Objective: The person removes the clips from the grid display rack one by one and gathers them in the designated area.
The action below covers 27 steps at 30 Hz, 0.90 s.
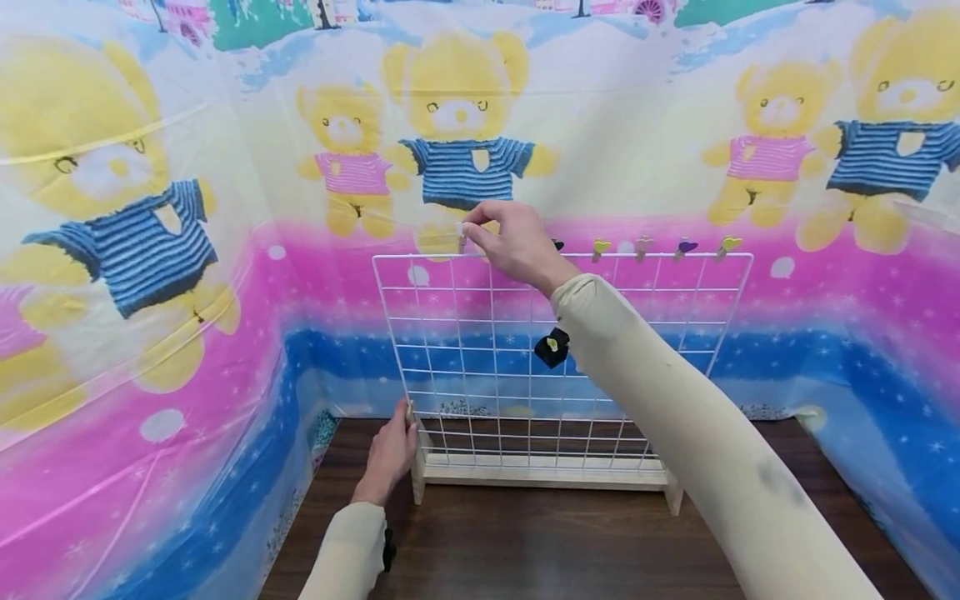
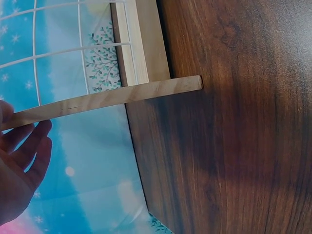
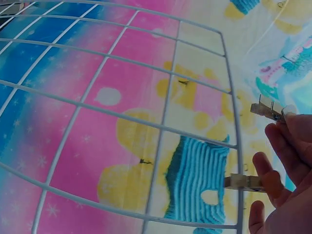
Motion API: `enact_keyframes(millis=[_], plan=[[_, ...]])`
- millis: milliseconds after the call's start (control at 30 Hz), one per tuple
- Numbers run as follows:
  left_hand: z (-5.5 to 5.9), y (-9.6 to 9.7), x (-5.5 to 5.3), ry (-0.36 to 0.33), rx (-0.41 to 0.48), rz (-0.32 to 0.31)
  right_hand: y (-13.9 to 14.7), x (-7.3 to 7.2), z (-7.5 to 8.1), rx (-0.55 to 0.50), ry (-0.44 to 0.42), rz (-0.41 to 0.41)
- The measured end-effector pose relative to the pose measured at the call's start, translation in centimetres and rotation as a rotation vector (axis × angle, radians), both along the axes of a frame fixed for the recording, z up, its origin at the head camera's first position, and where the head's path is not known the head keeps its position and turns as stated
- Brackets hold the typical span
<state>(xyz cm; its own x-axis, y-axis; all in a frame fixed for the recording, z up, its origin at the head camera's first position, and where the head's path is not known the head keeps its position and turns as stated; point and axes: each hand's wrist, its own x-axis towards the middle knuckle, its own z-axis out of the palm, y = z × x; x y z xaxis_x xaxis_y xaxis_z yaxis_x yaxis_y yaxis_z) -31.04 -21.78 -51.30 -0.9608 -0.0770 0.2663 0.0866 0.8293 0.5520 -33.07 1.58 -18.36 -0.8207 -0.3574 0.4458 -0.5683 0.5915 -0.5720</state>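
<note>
My right hand is above the top wire of a white wire grid panel, left of its middle. Its thumb and index finger pinch a small wooden clothespin with a white decoration; in the right wrist view this lies beyond the wire's edge. A second wooden clothespin is clipped on that edge wire, close by the other fingers, and the hand hides it in the head view. Low at the panel's left side, my left hand holds the wooden upright of the stand between thumb and fingers.
Along the top wire to the right sit several clothespins, among them a yellow-green one, a purple one and a yellow one. A pale wooden crossbar joins the stand's feet on the dark table. Bear-printed cloth hangs around.
</note>
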Motion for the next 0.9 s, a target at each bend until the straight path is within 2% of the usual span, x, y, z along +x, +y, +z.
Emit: enact_keyframes(millis=[267,500,700,900], plan=[[0.0,0.0,0.1,-0.009,-0.001,0.002,1.0,2.2,0.5,0.035,0.104,0.171],[0.1,0.0,0.0,-0.028,-0.002,-0.001,2.7,4.4,-0.8,-0.002,0.082,0.323],[0.0,0.0,-0.1,-0.021,-0.005,-0.007,4.3,6.0,-3.5,-0.031,0.01,0.394],[0.0,0.0,-0.1,-0.033,-0.001,-0.018,5.8,6.9,-8.1,-0.05,-0.076,0.453]])
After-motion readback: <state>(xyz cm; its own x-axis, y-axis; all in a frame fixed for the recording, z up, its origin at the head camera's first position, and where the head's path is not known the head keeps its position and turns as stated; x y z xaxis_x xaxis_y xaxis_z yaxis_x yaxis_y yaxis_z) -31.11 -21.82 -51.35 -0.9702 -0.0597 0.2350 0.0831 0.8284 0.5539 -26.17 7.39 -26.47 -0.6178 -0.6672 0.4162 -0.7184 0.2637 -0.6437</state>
